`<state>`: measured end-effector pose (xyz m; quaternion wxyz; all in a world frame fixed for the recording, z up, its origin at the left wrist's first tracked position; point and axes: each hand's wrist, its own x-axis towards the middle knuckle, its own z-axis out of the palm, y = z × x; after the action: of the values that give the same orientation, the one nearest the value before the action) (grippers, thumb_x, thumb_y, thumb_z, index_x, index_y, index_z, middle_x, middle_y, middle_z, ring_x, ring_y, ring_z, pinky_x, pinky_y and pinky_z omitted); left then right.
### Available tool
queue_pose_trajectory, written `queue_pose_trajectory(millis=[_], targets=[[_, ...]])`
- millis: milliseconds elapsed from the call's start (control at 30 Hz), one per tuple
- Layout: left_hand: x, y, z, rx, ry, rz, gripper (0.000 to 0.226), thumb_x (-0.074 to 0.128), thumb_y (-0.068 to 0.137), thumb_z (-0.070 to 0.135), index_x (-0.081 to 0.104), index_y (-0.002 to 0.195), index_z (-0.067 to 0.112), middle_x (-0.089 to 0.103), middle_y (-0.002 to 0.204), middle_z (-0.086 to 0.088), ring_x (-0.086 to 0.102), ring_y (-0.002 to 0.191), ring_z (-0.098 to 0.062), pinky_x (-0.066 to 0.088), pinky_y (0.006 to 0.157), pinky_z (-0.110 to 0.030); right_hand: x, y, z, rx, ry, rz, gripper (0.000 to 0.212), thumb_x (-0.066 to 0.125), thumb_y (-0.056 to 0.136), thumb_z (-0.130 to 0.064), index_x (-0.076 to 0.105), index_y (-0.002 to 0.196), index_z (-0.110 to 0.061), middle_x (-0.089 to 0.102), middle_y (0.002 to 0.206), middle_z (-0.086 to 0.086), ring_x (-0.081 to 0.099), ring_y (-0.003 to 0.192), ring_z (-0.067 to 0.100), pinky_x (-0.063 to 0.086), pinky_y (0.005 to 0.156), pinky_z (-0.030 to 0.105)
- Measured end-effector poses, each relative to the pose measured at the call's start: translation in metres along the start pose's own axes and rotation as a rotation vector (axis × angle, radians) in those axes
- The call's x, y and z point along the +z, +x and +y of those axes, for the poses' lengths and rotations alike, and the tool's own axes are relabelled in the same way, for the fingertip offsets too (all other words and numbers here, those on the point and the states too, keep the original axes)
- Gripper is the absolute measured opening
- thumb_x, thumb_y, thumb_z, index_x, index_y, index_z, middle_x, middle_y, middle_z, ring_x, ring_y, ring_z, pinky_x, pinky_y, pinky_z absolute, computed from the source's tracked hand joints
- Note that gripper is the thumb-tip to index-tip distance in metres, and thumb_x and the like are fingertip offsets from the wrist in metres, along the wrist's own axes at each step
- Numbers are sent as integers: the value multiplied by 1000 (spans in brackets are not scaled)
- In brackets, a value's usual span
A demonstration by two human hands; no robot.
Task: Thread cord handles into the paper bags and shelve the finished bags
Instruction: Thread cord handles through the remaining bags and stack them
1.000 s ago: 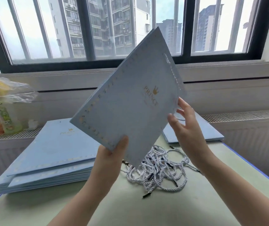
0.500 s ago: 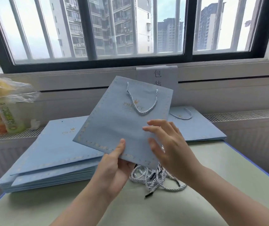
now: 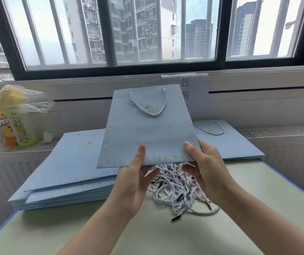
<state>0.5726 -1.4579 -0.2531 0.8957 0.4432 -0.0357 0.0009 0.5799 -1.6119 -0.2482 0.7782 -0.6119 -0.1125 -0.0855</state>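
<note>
the pale blue paper bag is held flat and tilted up above the table, its near bottom edge toward the person and its mouth toward the window. a twisted cord handle is threaded through the side that shows and hangs in a loop over a gold crown mark. the left hand pinches the bottom edge with the thumb on top and the fingers curled beneath; the right hand pinches the bottom right corner the same way.

just under the bag lies a tangle of loose white cords with black tips, on the pale green table. to the left sits a stack of flat bags with no handles showing; behind to the right lies a lower pile of handled bags, the top one with its cord loop visible.

judging from this, the bag in hand looks finished, at least on this face, and the step is carrying it to the done pile. the next move would call for laying it square on that pile without catching the handle; the far side's handle cannot be checked from here.

writing: blurred gold letters under the crown on the stack's top bag look like "prince". a paper sign behind the bag shows the characters 包 and 装. the drink bottles at the left carry labels too blurred to read.
</note>
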Motion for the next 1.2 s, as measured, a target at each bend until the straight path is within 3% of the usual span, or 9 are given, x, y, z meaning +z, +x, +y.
queue_pose_trajectory(millis=[167, 267, 400, 500, 633, 733, 900, 1067, 1200], targets=[[-1, 2, 8, -4, -177, 96, 15, 50, 95, 18, 64, 92, 15, 73, 77, -3, 68, 59, -14, 57, 54, -24, -10, 6, -9, 15, 133, 201, 22, 48, 96, -29, 62, 88, -14, 63, 64, -3, 58, 52, 10, 42, 46, 17], [-2, 2, 5, -24, -212, 111, 14, 51, 94, 11, 63, 100, 7, 73, 81, -9, 70, 63, -18, 56, 52, -23, -6, 4, -8, 56, 198, 52, 29, 55, 83, -43, 60, 96, -18, 67, 77, -2, 63, 61, 12, 43, 51, 20], [-4, 1, -1, -21, -70, -3, 25, 52, 94, 14, 61, 116, 6, 72, 100, -15, 72, 75, -22, 58, 58, -25, 7, -5, 4, 138, 101, -195, 23, 59, 86, -21, 59, 105, -10, 66, 91, 4, 64, 69, 14, 49, 54, 22], [-5, 0, -5, -17, 111, -100, 29, 52, 94, 23, 60, 118, 8, 72, 103, -16, 72, 81, -24, 58, 63, -26, 10, -7, 9, 270, 147, -219, 22, 50, 95, -12, 59, 109, 2, 65, 89, 11, 63, 65, 16, 51, 54, 22], [-9, 3, -9, -26, 354, -139, 46, 57, 82, 42, 54, 122, 19, 73, 102, -7, 71, 84, -19, 59, 72, -29, 5, 0, 8, 318, 332, -66, 7, 49, 94, -2, 51, 100, 1, 63, 83, 18, 67, 61, 20, 53, 50, 24], [-9, 3, -15, 74, 716, -150, 45, 51, 77, 50, 54, 111, 22, 71, 98, 3, 69, 86, -6, 54, 73, -17, -4, 9, 4, 254, 377, 83, 3, 46, 95, 1, 48, 95, -1, 58, 78, 18, 66, 57, 18, 53, 48, 21], [-16, 5, -27, 341, 1168, -165, 17, 52, 96, 26, 59, 110, 21, 64, 105, 10, 56, 97, 7, 39, 77, -1, -41, 29, 2, 146, 390, 395, 15, 43, 100, -7, 49, 86, -3, 57, 78, 12, 64, 51, 11, 51, 46, 19], [-19, 6, -34, 422, 1285, -174, 17, 53, 96, 16, 64, 108, 22, 65, 107, 11, 56, 104, -1, 42, 94, -19, -69, 40, 5, 182, 382, 596, 20, 38, 100, -2, 44, 81, -3, 52, 80, 12, 59, 67, 19, 54, 45, 19], [-21, 6, -36, 434, 1340, -229, 19, 53, 95, 13, 61, 100, 29, 65, 104, 12, 56, 103, -1, 41, 93, -19, -83, 46, 13, 248, 377, 642, 20, 35, 97, 6, 42, 81, -2, 48, 81, 13, 57, 68, 22, 55, 48, 23]])
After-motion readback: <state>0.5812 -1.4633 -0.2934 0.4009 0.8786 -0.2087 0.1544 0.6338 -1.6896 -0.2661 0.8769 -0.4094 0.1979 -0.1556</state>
